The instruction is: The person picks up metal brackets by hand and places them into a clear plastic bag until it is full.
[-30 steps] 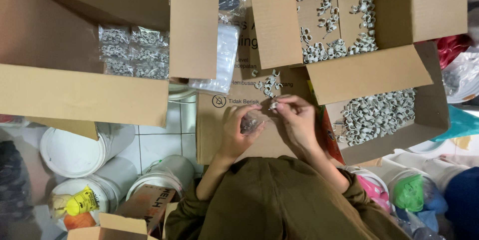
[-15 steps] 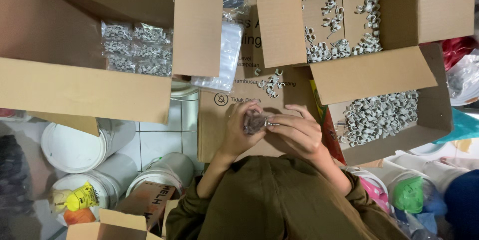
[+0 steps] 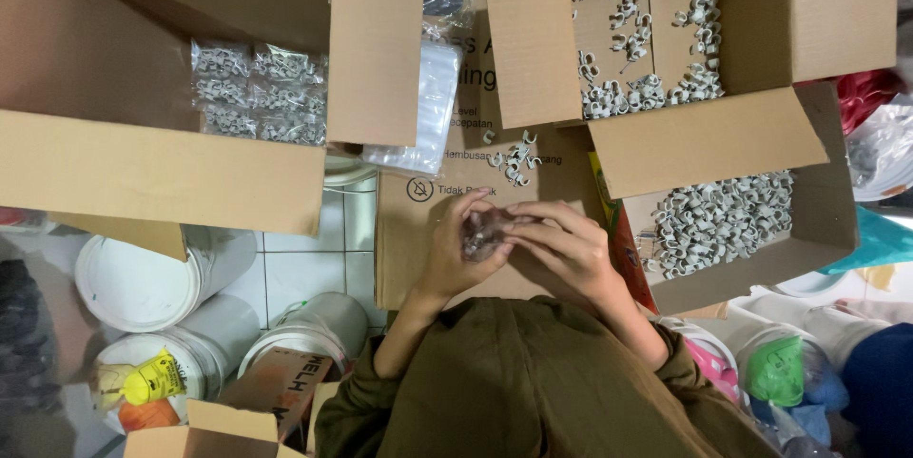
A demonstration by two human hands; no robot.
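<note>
My left hand [image 3: 453, 247] grips a small clear plastic bag [image 3: 482, 233] partly filled with grey cable clips, held over a flat piece of cardboard [image 3: 418, 258]. My right hand [image 3: 561, 247] presses against the bag's right side with its fingers curled on the opening; whether a clip is between its fingertips is hidden. A small heap of loose grey clips [image 3: 514, 159] lies on the cardboard just beyond the hands. My olive sleeves fill the lower middle.
Open box at left [image 3: 162, 173] holds filled clip bags [image 3: 257, 97]. Two open boxes at right hold loose clips [image 3: 647, 49] [image 3: 723, 220]. A stack of empty clear bags [image 3: 428, 106] lies between. White buckets [image 3: 143, 287] stand on the tiled floor at lower left.
My right hand came down from the loose heap with a clip and closed against the bag in my left hand. The bag has stayed in place.
</note>
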